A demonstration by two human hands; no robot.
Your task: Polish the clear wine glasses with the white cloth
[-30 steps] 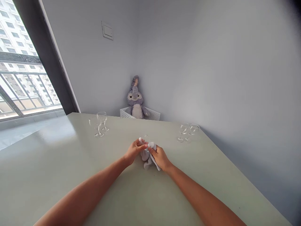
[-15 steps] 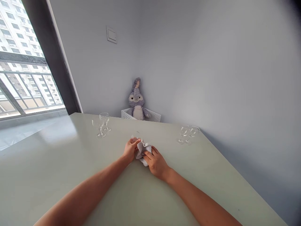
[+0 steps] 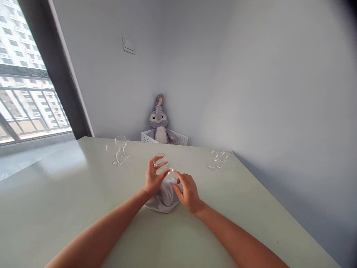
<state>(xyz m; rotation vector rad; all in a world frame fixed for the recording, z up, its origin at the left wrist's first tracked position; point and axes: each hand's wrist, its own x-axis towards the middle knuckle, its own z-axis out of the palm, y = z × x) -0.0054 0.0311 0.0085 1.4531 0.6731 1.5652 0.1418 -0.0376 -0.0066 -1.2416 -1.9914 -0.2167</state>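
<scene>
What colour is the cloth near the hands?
The cloth is pale greyish white, with no pattern visible; the head view shows it best.

Daylight is admitted through the window (image 3: 30, 85) at left; glare is reflected by the surface (image 3: 164, 238); the upper-right corner is darkened.

Left of frame, a broad run of table (image 3: 69, 197) gives a hand low passage up to the left pair of glasses (image 3: 121, 139), whose outlines overlap and bar the way near the far edge. Mid-frame, the left hand (image 3: 155, 178), right hand (image 3: 188, 190), held glass (image 3: 164, 159) and bunched cloth (image 3: 164, 200) block the middle. A lane runs right of them, up to the right pair of glasses (image 3: 215, 155); beyond, the wall (image 3: 267, 104) closes the right side. Between the pairs, open tabletop reaches the far edge, at upper centre.
</scene>
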